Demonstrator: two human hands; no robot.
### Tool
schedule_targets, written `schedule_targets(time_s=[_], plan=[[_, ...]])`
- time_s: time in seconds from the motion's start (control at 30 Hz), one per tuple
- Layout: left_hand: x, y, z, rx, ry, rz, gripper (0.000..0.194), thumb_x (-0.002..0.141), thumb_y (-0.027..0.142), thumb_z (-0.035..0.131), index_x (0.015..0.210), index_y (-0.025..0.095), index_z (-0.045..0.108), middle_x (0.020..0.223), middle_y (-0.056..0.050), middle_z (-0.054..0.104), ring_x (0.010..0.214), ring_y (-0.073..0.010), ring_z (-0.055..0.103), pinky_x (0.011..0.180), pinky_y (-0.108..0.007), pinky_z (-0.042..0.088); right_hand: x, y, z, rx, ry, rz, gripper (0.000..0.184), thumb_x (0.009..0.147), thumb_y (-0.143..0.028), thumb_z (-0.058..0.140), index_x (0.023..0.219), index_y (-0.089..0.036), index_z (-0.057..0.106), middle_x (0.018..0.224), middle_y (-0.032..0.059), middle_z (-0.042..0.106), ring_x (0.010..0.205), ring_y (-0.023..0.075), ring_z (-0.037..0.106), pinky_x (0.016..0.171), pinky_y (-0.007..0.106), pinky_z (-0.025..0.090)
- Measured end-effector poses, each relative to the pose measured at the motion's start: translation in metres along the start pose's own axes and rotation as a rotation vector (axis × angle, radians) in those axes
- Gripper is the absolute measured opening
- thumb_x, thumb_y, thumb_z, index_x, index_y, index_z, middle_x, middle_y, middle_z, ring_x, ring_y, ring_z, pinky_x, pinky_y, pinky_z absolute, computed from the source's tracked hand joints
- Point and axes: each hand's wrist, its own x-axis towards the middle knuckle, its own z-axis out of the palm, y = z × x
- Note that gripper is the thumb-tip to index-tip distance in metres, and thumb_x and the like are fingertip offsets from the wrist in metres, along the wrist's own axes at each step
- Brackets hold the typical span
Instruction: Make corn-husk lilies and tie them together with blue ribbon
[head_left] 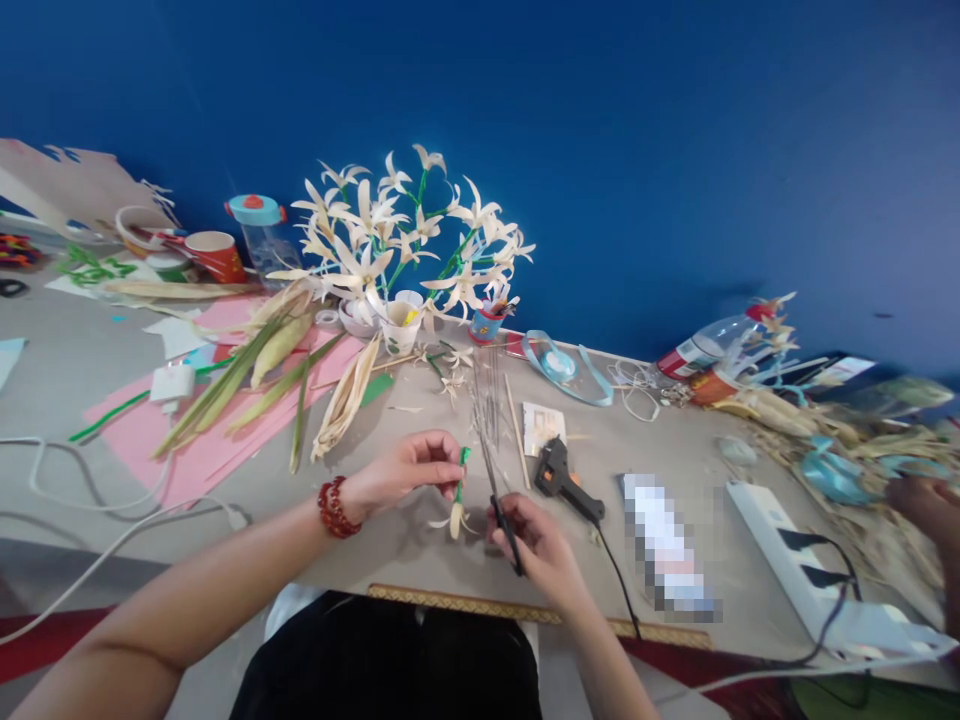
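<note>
Near the table's front edge, my left hand (420,466) pinches the green stem of a small cream husk flower (456,522), whose petals hang downward. My right hand (541,548) grips a pair of scissors (504,535) by its black handles. The blades point up and away from me, just right of the green stem and apart from it. Beyond the scissors, several thin wires (490,395) lie on the table. A glue gun (564,478) rests to the right of my right hand.
A paper cup (400,328) of husk flowers stands by the blue wall. Pink paper (180,470) and corn husks (349,400) lie left. A power strip (780,570) and a blurred-out object (667,545) lie right. Another person's hand (922,505) is at the far right, near husks.
</note>
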Motion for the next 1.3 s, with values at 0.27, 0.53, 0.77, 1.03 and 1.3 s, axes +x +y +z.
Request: schedule_targets(time_s=[0.27, 0.53, 0.77, 1.03, 1.3], plan=[[0.0, 0.001, 0.0, -0.016, -0.014, 0.01, 0.022, 0.075, 0.027, 0.076, 0.081, 0.013, 0.06, 0.073, -0.003, 0.068, 0.058, -0.0106, 0.063, 0.062, -0.024, 0.05, 0.001, 0.001, -0.006, -0.256, 0.035, -0.093, 0.013, 0.082, -0.03, 0.063, 0.084, -0.02, 0.055, 0.068, -0.0009, 0.054, 0.057, 0.0137, 0.051, 0.056, 0.024, 0.043], [0.0, -0.002, 0.0, -0.066, -0.008, 0.014, 0.022, 0.075, 0.025, 0.078, 0.08, 0.012, 0.061, 0.073, -0.003, 0.069, 0.061, -0.0111, 0.066, 0.063, -0.023, 0.051, -0.001, 0.001, -0.018, -0.484, 0.068, -0.151, 0.012, 0.077, -0.023, 0.062, 0.088, -0.019, 0.058, 0.071, 0.0013, 0.06, 0.057, 0.0162, 0.055, 0.056, 0.026, 0.044], [0.0, -0.001, 0.002, -0.071, -0.015, 0.015, 0.023, 0.074, 0.026, 0.078, 0.08, 0.012, 0.06, 0.071, -0.003, 0.07, 0.062, -0.0138, 0.07, 0.063, -0.024, 0.054, 0.002, 0.003, -0.01, -0.538, 0.062, -0.196, 0.015, 0.074, -0.022, 0.059, 0.089, -0.019, 0.06, 0.066, 0.0007, 0.06, 0.056, 0.0166, 0.054, 0.055, 0.026, 0.042], [0.0, -0.001, 0.003, -0.068, -0.005, 0.023, 0.026, 0.073, 0.027, 0.08, 0.079, 0.013, 0.059, 0.07, -0.003, 0.072, 0.063, -0.0156, 0.072, 0.063, -0.025, 0.055, 0.004, -0.004, -0.012, -0.61, 0.071, -0.228, 0.014, 0.073, -0.021, 0.058, 0.087, -0.019, 0.06, 0.058, -0.0017, 0.055, 0.051, 0.0152, 0.051, 0.052, 0.025, 0.039], [0.001, -0.004, 0.001, -0.088, -0.019, 0.057, 0.026, 0.072, 0.024, 0.08, 0.076, 0.014, 0.056, 0.071, -0.002, 0.071, 0.065, -0.016, 0.072, 0.064, -0.026, 0.055, 0.007, -0.012, -0.013, -0.627, 0.051, -0.234, 0.011, 0.073, -0.021, 0.058, 0.083, -0.019, 0.059, 0.052, -0.0043, 0.049, 0.05, 0.0149, 0.05, 0.052, 0.025, 0.037]])
